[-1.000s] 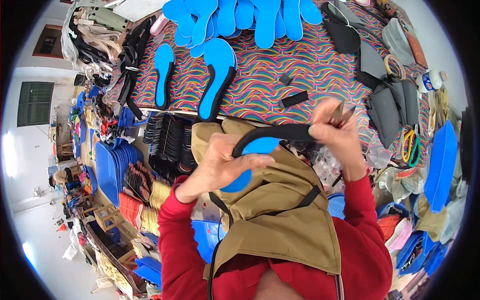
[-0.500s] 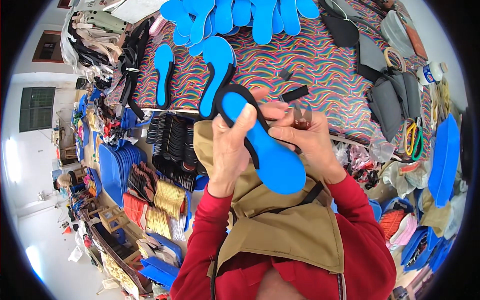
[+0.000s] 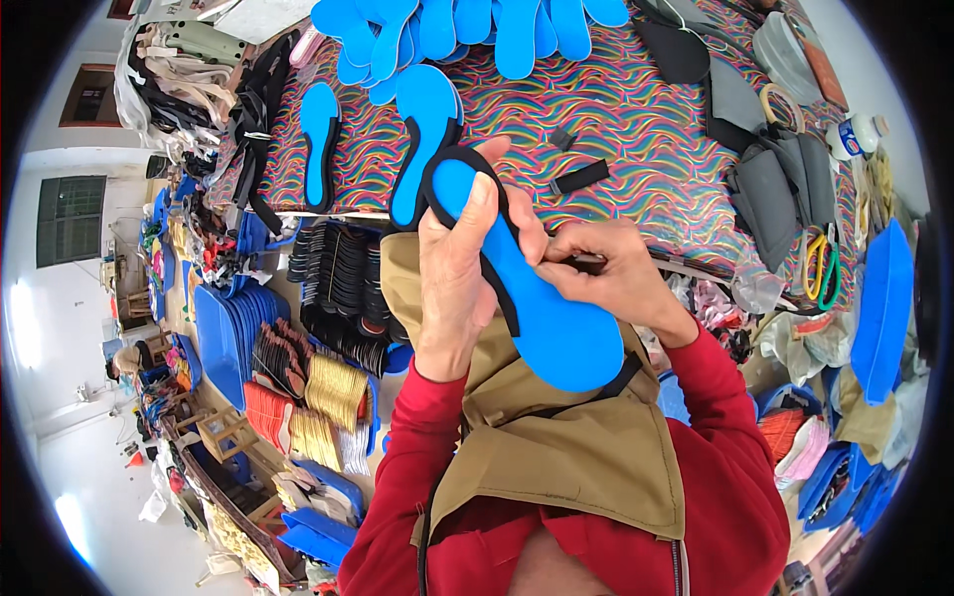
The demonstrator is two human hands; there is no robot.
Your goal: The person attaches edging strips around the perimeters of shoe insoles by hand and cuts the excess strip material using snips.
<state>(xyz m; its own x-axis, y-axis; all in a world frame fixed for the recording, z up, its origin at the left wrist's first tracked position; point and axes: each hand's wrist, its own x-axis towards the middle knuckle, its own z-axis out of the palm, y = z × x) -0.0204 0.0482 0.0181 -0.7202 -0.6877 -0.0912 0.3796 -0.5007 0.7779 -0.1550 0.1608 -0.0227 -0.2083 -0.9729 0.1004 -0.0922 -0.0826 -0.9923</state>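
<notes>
A blue insole [image 3: 561,323] with black edging around its upper end and along one side is tilted in front of me. My left hand [image 3: 459,268] grips its edged end, thumb on the blue face and fingers behind. Closed in a pinch, my right hand [image 3: 611,268] meets the insole's right edge; what its fingertips hold is hidden. A small dark shape shows under its curled fingers, too covered to name. Just beyond, on the patterned table cover [image 3: 646,129], lie another part-edged blue insole [image 3: 425,149] and a narrower one [image 3: 318,149].
Several blue insoles [image 3: 517,40] are heaped at the table's far side. A short black strip [image 3: 580,178] lies beyond my right hand. Grey fabric pieces [image 3: 780,199], green-handled scissors [image 3: 830,273] and a white bottle [image 3: 857,136] are at right. Blue bins [image 3: 224,338] stand at left.
The insole's lower end has swung slightly right. My right hand has curled in at its edge, and the metal blades seen in that hand before no longer show.
</notes>
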